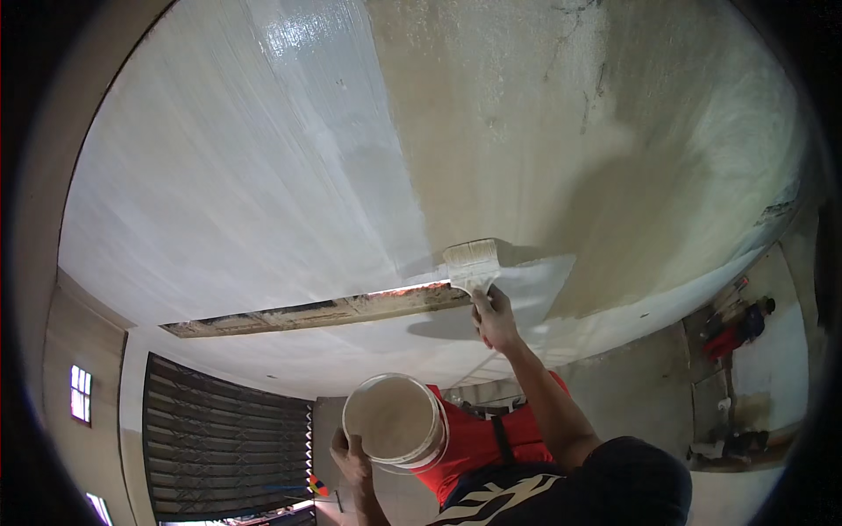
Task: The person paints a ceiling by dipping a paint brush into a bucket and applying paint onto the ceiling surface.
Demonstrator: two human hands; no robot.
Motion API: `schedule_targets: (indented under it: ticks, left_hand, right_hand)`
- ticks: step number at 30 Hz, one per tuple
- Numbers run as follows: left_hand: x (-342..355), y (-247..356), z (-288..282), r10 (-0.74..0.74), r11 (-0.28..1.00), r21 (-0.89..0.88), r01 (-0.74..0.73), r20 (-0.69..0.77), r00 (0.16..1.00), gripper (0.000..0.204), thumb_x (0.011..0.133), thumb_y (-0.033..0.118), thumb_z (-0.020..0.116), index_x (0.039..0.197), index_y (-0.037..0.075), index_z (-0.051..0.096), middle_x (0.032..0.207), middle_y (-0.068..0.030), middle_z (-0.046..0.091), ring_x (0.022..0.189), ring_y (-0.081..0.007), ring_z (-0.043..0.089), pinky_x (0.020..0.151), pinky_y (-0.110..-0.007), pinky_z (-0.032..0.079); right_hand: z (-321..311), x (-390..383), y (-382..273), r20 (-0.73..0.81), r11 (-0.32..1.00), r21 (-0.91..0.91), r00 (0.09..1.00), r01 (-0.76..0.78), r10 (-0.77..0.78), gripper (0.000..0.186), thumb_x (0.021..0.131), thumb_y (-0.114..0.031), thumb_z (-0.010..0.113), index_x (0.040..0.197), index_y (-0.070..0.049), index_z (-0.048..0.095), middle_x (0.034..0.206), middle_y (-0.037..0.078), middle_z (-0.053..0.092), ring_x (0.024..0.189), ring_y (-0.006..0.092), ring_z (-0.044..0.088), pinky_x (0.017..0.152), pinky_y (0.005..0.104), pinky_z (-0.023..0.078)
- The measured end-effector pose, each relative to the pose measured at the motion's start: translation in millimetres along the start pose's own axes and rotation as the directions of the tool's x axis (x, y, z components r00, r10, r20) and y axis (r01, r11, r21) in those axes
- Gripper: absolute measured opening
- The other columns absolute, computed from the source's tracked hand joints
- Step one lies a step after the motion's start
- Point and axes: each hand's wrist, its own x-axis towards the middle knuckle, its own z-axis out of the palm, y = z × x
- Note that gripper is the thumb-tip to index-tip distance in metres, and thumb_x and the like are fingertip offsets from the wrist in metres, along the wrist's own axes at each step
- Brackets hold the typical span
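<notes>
My right hand (496,321) is closed round the handle of a wide, flat paintbrush (472,263), its pale bristles pointing up at the wall. The brush is beside the right end of a long, narrow gap (333,314) in the wall. A wet whitish coat (237,167) covers the left part of the wall and a strip below the gap; bare tan surface (509,167) shows at upper right. Low in front of me, my left hand (353,458) grips the rim and side of a white plastic bucket (431,445). Beige, paint-like liquid (390,417) is inside it.
A dark folding metal gate (228,438) stands at lower left, with a small window (81,393) beyond it. Far right, a red and dark shape (735,333) is too small to make out. Rough edges and debris line the gap.
</notes>
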Motion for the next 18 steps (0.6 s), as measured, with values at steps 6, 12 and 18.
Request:
schedule_targets:
  ticks: [6,12,18]
  left_hand:
    - [0.7,11.9,12.4,0.028,0.999,-0.027,-0.029,-0.026,0.999,0.023,0.083,0.016,0.055,0.071,-0.002,0.048,0.065,0.001,0.043,0.063,-0.0075,0.036,0.051,-0.029,0.027]
    - [-0.9,-3.0,-0.6,0.024,0.998,-0.061,-0.025,-0.032,0.999,0.022,0.083,0.015,0.056,0.071,-0.001,0.048,0.066,0.0012,0.044,0.063,-0.0075,0.037,0.051,-0.029,0.028]
    - [-2.7,10.0,2.1,0.033,0.999,-0.008,-0.033,-0.032,0.999,0.024,0.085,0.016,0.057,0.069,0.002,0.045,0.066,0.0023,0.042,0.062,-0.0069,0.036,0.05,-0.029,0.028]
  right_hand:
    - [-20.8,17.2,82.6,-0.16,0.984,-0.101,0.978,-0.148,0.131,0.031,0.102,-0.032,0.053,0.093,-0.003,0.051,0.052,0.001,0.046,0.03,0.0119,0.04,0.028,0.029,0.032]
    - [9.5,-17.7,50.5,-0.072,0.989,-0.042,0.988,-0.141,0.138,0.028,0.103,-0.03,0.051,0.096,-0.003,0.051,0.051,0.001,0.046,0.029,0.0112,0.038,0.027,0.0289,0.031]
    - [52.1,0.8,-80.3,0.007,0.997,-0.017,0.997,0.076,-0.076,0.028,0.104,-0.033,0.049,0.097,-0.005,0.05,0.053,0.0,0.044,0.031,0.0096,0.038,0.028,0.0278,0.03]
